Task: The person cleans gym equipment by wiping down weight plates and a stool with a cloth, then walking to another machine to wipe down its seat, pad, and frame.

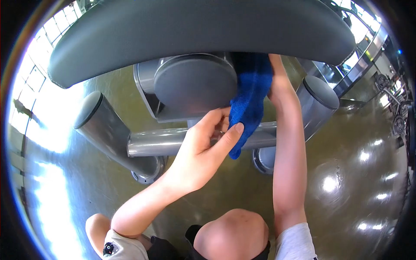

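A blue cloth [250, 95] hangs beside the round grey end cap [195, 84] of a gym machine's frame, below a dark padded cushion [203, 30]. My left hand [212, 145] pinches the cloth's lower part between thumb and fingers. Reaching up along the cloth's right side, my right hand [279, 84] goes in under the cushion. Its fingers are hidden behind the cushion and the cloth, so their grip does not show. The cloth's upper end is in shadow under the cushion.
A grey crossbar [160, 144] runs below, with a capped post on the left [102, 125] and another on the right [320, 102]. My bare knee [232, 234] is at the bottom. Other gym equipment [396, 108] stands at the far right on the shiny floor [338, 203].
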`<state>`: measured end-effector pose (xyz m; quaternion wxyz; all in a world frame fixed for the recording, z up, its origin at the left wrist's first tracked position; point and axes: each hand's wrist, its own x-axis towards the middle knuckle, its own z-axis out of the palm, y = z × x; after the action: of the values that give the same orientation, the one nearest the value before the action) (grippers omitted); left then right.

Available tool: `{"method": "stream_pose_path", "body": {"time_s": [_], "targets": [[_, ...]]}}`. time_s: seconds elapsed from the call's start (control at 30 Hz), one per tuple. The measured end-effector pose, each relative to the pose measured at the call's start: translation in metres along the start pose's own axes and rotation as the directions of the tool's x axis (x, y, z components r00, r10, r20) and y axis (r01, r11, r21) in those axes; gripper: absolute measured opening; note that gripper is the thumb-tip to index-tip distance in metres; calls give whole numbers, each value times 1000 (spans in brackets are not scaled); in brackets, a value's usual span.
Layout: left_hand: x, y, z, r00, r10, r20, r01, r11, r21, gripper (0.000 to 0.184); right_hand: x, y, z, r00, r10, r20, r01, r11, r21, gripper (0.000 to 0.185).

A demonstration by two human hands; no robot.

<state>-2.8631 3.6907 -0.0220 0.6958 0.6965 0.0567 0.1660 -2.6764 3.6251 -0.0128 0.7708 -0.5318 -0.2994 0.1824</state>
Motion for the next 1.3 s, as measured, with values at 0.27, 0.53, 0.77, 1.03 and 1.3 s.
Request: {"method": "stream_pose_path", "body": {"time_s": [0.27, 0.53, 0.77, 1.03, 1.3], "targets": [[3, -9, 4, 1000, -3, -12, 4, 998, 69, 17, -2, -6, 5, 908, -418, -42, 405, 897, -177, 29], [-5, -23, 12, 994, 61, -88, -60, 998, 5, 16, -59, -34, 48, 653, -757, -4, 573, 497, -652, 13], [-9, -17, 20, 989, 98, -109, -107, 991, -84, 9, -57, -22, 51, 724, -686, 75, 591, 561, -580, 13], [-13, -24, 20, 990, 140, -8, -139, 987, 80, 9, -88, -18, 23, 464, -820, 336, 834, 277, -476, 20], [-8, -18, 16, 965, 186, 182, -243, 897, 370, 14, -89, 6, 23, 769, -185, -612, 322, 939, 121, 34]]}}
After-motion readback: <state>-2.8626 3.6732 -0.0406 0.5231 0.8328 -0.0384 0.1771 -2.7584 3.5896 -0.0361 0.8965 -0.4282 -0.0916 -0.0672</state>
